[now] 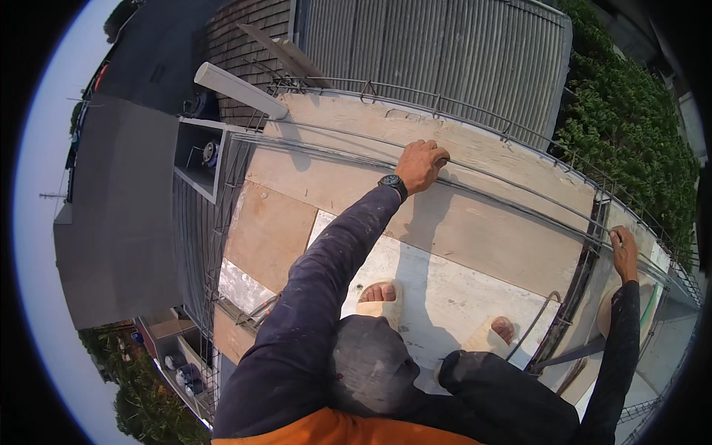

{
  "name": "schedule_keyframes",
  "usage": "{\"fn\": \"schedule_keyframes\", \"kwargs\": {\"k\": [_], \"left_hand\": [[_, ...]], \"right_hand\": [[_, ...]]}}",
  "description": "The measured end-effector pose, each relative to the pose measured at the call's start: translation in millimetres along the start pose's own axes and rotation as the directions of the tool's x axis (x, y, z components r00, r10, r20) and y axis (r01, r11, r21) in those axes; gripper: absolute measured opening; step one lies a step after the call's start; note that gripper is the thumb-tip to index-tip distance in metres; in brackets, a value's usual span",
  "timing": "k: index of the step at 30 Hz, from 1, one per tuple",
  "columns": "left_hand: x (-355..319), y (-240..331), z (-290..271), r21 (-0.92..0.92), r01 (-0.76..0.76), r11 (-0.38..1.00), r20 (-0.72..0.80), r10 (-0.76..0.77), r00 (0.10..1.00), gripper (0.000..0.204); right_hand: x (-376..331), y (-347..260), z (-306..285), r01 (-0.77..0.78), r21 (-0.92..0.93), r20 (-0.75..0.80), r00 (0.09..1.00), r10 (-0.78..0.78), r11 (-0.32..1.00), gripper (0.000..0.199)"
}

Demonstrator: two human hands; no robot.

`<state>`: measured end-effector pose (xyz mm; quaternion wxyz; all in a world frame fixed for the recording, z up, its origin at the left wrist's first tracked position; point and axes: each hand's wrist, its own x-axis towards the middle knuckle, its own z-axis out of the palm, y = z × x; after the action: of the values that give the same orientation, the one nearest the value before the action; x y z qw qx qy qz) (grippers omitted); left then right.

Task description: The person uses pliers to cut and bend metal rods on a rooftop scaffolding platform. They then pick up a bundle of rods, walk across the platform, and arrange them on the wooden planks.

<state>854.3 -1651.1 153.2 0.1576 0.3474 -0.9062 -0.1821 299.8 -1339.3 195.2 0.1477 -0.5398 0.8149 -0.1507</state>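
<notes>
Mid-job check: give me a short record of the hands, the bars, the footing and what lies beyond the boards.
Left hand: closed on a long thin metal rod, fingers wrapped over it; the left hand has a dark wristwatch at its wrist
Right hand: farther along to the right; the right hand grips the rod too
Footing: pale sandals on a white panel
Boards: brown boards under the rod
Beyond: grey corrugated roof, green foliage

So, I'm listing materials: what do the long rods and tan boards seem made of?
Long rods: probably steel, dull grey, judging by their slender, uniform, metallic look. Tan boards: likely plywood, matte and marked, given the flat sheets and visible seams.
</notes>
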Motion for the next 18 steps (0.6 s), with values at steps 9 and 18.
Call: {"fn": "schedule_keyframes", "kwargs": {"k": [9, 18], "left_hand": [[-56.9, -80.2, 0.8, 0.124, 0.161, 0.979, 0.034, -0.166, 0.985, 0.012], [-57.6, -133.8, -5.1, 0.173, 0.130, 0.976, 0.153, -0.157, 0.976, 0.012]], "right_hand": [[54.1, -82.4, 72.9, 0.035, -0.119, 0.180, 0.984, -0.013, 0.992, 0.026], [43.8, -99.5, 124.3, 0.015, -0.011, 0.158, 0.987, -0.013, 1.000, 0.020]]}}
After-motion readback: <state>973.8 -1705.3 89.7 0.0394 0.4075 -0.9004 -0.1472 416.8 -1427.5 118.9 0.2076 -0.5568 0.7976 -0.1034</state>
